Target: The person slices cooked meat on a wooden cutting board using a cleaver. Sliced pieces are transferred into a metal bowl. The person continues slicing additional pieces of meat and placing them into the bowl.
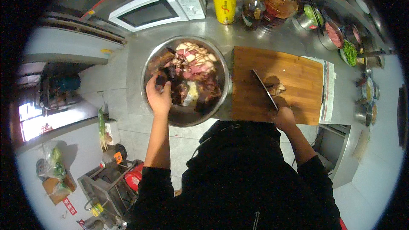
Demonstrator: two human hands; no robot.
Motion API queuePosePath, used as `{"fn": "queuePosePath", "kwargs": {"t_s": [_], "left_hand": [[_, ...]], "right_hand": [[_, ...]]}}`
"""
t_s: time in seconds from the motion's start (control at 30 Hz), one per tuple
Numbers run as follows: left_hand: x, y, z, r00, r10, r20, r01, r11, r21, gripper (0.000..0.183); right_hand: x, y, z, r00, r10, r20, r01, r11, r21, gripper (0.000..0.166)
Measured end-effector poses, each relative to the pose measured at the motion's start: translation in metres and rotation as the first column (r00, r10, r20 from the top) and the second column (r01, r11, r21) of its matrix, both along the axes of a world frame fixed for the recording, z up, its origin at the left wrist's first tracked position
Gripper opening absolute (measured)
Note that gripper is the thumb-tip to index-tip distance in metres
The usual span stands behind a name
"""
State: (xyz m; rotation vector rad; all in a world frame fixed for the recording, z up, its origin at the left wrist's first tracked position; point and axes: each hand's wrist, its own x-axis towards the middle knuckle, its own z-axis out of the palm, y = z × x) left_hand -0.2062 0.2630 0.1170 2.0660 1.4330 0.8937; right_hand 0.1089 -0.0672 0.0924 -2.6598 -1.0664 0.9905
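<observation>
My left hand (159, 95) is over the left side of a large round metal basin (183, 119), thumb and fingers apart at dark pieces of what looks like cured meat; whether it grips one is hard to see. Pale and pink slices (196, 59) are heaped at the basin's far side. My right hand (284, 118) is closed around the handle of a kitchen cleaver (266, 89), its blade edge-on over a wooden cutting board (303, 80). Just right of the blade lies a small brown and pale piece of food (277, 88) on the board.
A white microwave oven (159, 6) stands behind the basin. A yellow cylinder (223, 0), a bottle with a yellow cap (252, 11) and a large brown jar (279, 3) line the back. Metal bowls (332, 36) of food curve along the right. A cloth (328, 91) lies beside the board.
</observation>
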Motion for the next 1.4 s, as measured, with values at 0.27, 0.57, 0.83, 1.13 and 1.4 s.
{"fn": "queuePosePath", "kwargs": {"t_s": [0.27,0.57,0.83,1.13,1.4], "left_hand": [[0.059,-0.097,0.010,0.925,0.014,0.380,0.035,0.992,-0.122,0.015],[0.223,-0.203,-0.039,0.815,-0.564,0.135,0.569,0.733,-0.373,0.084],[0.281,-0.228,-0.032,0.973,-0.211,-0.094,0.147,0.880,-0.451,0.050],[0.280,-0.219,-0.045,0.806,-0.202,-0.557,0.270,0.962,0.041,0.053],[0.271,-0.245,-0.079,0.915,-0.333,-0.226,0.324,0.943,-0.079,0.055]], "right_hand": [[0.020,-0.023,0.034,0.996,0.043,-0.085,-0.018,0.961,0.275,0.040],[0.108,-0.088,0.040,0.909,-0.361,-0.209,0.416,0.817,0.399,0.030],[0.155,-0.170,0.019,0.838,-0.454,-0.302,0.536,0.785,0.310,0.038],[0.198,-0.172,0.005,0.834,-0.353,-0.425,0.489,0.830,0.270,0.040],[0.212,-0.153,-0.015,0.937,-0.245,-0.248,0.301,0.929,0.216,0.045]]}}
